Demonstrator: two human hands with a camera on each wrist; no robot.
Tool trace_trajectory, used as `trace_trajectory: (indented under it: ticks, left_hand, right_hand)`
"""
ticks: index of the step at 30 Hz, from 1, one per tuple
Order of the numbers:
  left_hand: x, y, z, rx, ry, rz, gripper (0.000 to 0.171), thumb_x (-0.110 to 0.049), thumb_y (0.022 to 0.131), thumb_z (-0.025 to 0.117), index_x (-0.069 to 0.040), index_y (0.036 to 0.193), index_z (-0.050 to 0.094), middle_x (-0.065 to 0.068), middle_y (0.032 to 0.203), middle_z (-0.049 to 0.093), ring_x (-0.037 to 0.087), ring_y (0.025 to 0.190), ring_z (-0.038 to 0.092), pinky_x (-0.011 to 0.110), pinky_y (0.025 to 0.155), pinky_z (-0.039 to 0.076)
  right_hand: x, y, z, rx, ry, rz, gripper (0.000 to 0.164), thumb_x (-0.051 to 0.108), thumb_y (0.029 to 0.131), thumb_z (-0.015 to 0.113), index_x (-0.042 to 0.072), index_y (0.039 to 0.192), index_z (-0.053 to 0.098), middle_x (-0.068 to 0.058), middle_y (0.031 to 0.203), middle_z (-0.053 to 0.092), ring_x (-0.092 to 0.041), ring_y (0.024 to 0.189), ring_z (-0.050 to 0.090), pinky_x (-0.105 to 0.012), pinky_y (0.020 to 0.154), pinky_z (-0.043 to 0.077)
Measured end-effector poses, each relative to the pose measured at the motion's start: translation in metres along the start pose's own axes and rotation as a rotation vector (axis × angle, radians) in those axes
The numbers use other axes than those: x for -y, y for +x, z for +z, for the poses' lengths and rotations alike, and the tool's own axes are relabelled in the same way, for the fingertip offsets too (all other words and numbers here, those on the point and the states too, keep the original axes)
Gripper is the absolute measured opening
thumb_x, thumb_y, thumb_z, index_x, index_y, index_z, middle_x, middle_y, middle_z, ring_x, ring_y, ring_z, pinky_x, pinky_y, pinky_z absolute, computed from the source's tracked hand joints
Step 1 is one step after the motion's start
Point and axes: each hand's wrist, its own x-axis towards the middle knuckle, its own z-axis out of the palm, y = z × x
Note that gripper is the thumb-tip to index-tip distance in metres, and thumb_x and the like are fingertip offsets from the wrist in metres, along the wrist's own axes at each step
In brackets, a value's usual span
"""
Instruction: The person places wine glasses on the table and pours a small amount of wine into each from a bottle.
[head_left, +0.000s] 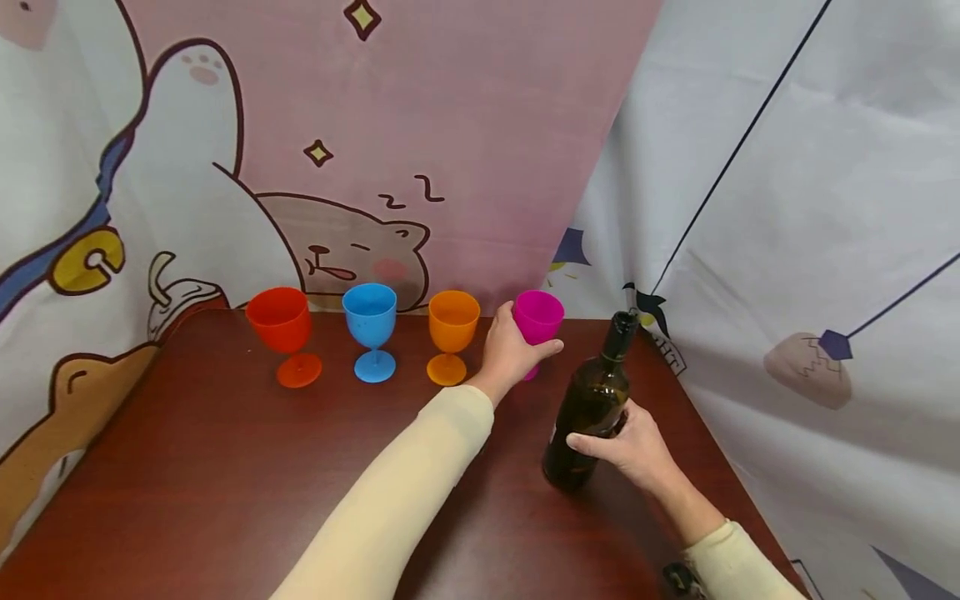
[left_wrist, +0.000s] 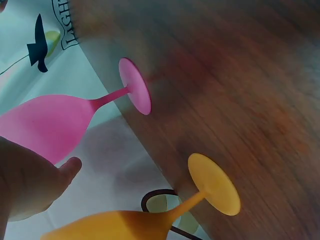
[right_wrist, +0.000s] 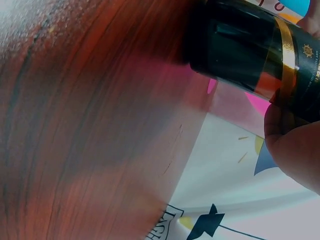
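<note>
My left hand (head_left: 510, 352) is at the bowl of a magenta plastic goblet (head_left: 542, 315), its fingers behind the bowl and the thumb stretched across the front. In the left wrist view, that goblet (left_wrist: 60, 120) shows its bowl, stem and round foot, with part of the hand (left_wrist: 35, 180) against the bowl. My right hand (head_left: 637, 446) grips a dark glass wine bottle (head_left: 588, 408) around its lower body. The bottle leans slightly to the right; whether its base touches the table, I cannot tell. A gold band crosses the bottle (right_wrist: 240, 45) in the right wrist view.
Left of the magenta goblet, an orange goblet (head_left: 453, 321), a blue goblet (head_left: 371, 317) and a red goblet (head_left: 281, 321) stand in a row along the back of the brown table (head_left: 247, 483). A printed cloth (head_left: 480, 125) hangs behind and beside it.
</note>
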Motion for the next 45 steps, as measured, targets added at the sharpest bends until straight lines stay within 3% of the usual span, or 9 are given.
trace_trajectory:
  ticks: [7,15,21,26,30,36,41,45]
  left_hand:
    - [0.000,0.015,0.007,-0.044,0.029,-0.022,0.109,-0.043,0.080,0.094,-0.015,0.163,0.029,0.011,0.153,0.054,0.032,0.137,0.057,0.051,0.116,0.053]
    - [-0.003,0.022,0.012,-0.035,0.040,-0.039,0.110,-0.039,0.080,0.094,-0.014,0.165,0.027,0.013,0.153,0.055,0.034,0.137,0.058,0.052,0.112,0.056]
    - [0.006,0.017,0.006,-0.033,0.106,0.009,0.100,-0.038,0.081,0.093,-0.014,0.160,0.037,0.010,0.149,0.058,0.029,0.134,0.059,0.049,0.110,0.058]
    - [0.014,0.001,-0.007,0.008,0.120,0.053,0.092,-0.042,0.081,0.093,-0.015,0.154,0.045,0.006,0.143,0.060,0.025,0.129,0.060,0.045,0.107,0.059]
    - [0.020,-0.021,-0.029,0.056,0.092,0.076,0.091,-0.043,0.079,0.094,-0.015,0.152,0.047,0.006,0.141,0.061,0.025,0.127,0.061,0.045,0.105,0.060]
    - [0.041,-0.073,-0.094,0.095,0.032,0.103,0.091,-0.042,0.076,0.096,-0.015,0.150,0.050,0.005,0.137,0.065,0.024,0.123,0.063,0.043,0.094,0.064]
    - [0.059,-0.114,-0.142,0.079,0.029,0.050,0.091,-0.038,0.073,0.100,-0.018,0.148,0.052,0.000,0.135,0.067,0.023,0.120,0.065,0.041,0.091,0.065]
    - [0.067,-0.133,-0.163,0.085,0.027,0.007,0.093,-0.037,0.073,0.100,-0.021,0.149,0.050,-0.001,0.136,0.067,0.023,0.120,0.066,0.041,0.088,0.066]
  right_hand:
    - [0.000,-0.001,0.004,0.004,0.012,-0.020,0.067,0.027,0.080,0.096,0.014,0.136,0.062,-0.008,0.119,0.077,-0.012,0.100,0.073,-0.028,0.083,0.061]
    - [-0.004,-0.005,0.000,-0.001,0.028,-0.013,0.065,0.025,0.081,0.095,0.012,0.135,0.062,-0.010,0.117,0.077,-0.011,0.098,0.073,-0.028,0.081,0.061]
    - [-0.007,-0.007,0.007,-0.002,0.036,-0.019,0.065,0.025,0.080,0.096,0.012,0.134,0.063,-0.010,0.116,0.077,-0.010,0.097,0.072,-0.028,0.080,0.061]
    - [-0.008,-0.008,0.006,-0.004,0.048,-0.017,0.064,0.022,0.080,0.096,0.010,0.134,0.062,-0.011,0.117,0.076,-0.009,0.097,0.072,-0.027,0.081,0.062]
    - [-0.005,-0.006,0.004,-0.022,0.013,-0.021,0.064,0.025,0.081,0.096,0.010,0.134,0.062,-0.011,0.116,0.077,-0.010,0.095,0.072,-0.027,0.079,0.061]
    - [0.003,-0.002,0.004,-0.047,-0.024,-0.028,0.061,0.027,0.080,0.096,0.011,0.129,0.064,-0.010,0.111,0.077,-0.010,0.090,0.070,-0.028,0.074,0.060]
    - [0.007,-0.002,0.009,-0.041,-0.040,-0.046,0.059,0.029,0.081,0.096,0.011,0.128,0.065,-0.011,0.108,0.077,-0.009,0.086,0.071,-0.028,0.071,0.059]
    - [0.012,0.002,0.016,-0.056,-0.102,-0.114,0.062,0.031,0.077,0.099,0.016,0.127,0.066,-0.006,0.101,0.077,-0.009,0.080,0.069,-0.027,0.067,0.057]
